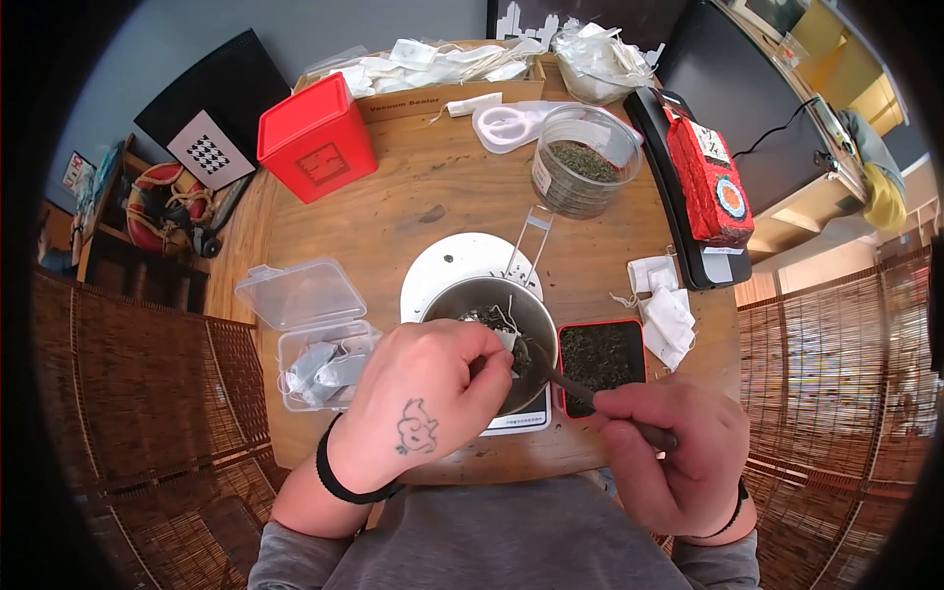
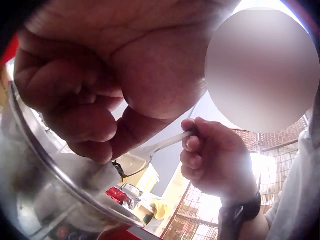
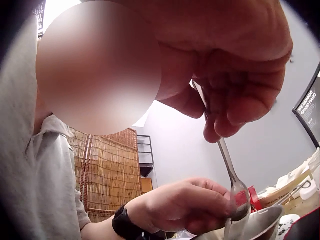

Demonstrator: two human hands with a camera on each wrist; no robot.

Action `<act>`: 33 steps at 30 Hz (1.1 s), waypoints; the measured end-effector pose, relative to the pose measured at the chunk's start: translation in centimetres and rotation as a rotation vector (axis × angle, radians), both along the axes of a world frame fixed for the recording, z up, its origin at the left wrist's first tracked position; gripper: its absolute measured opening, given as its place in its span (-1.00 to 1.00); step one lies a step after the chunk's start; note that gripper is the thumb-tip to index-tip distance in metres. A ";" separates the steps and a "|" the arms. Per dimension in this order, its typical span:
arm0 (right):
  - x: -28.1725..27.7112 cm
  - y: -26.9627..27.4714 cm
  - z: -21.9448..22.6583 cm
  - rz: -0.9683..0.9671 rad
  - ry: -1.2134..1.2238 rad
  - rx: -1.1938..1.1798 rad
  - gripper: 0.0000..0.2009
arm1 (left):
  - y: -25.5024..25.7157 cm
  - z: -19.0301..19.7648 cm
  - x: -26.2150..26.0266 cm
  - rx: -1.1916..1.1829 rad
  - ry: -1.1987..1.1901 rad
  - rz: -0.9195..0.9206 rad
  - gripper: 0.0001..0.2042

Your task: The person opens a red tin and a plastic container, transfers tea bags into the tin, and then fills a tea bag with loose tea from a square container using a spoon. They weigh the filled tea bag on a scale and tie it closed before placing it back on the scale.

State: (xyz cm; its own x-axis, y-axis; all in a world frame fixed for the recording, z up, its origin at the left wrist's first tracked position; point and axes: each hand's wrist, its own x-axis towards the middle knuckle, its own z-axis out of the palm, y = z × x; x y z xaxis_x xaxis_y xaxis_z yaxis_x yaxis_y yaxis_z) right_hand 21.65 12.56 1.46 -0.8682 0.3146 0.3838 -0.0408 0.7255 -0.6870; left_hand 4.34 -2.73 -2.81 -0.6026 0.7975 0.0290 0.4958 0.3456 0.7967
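My left hand point(image 1: 423, 383) is over a metal pot point(image 1: 544, 317), pinching a small white tea bag point(image 1: 506, 338) between thumb and fingers. Loose dark tea leaves point(image 1: 482, 317) lie in the pot. From the right, my right hand point(image 1: 688, 442) grips a metal spoon point(image 1: 573, 389) by its handle; in the right wrist view the spoon's bowl point(image 3: 240, 200) is right at my left fingers. The left wrist view shows dark leaves point(image 2: 118, 170) at the mouth of the tea bag, close to the spoon's tip. Part of the pot is hidden behind my left hand.
The pot stands on a white scale point(image 1: 428, 267). Beside it are a red-rimmed box of tea leaves point(image 1: 602, 354), white tea bags point(image 1: 665, 320) and a clear plastic case point(image 1: 300, 295). Farther back stand a red canister point(image 1: 317, 138), a clear tub point(image 1: 587, 192) and a carton point(image 1: 413, 101).
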 end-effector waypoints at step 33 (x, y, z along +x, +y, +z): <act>8.3 5.6 -11.0 -0.333 -0.005 -1.053 -0.83 | -0.3 0.3 -0.2 -0.056 -0.013 0.092 -0.90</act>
State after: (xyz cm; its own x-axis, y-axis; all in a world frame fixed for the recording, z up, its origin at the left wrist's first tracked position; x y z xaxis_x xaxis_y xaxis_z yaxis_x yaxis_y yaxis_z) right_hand 29.95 18.14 -9.53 -0.6800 0.7005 -0.2166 0.0525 -0.2481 -0.9673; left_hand 4.11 -2.99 -2.50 -0.6733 0.7390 -0.0228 0.4496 0.4337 0.7809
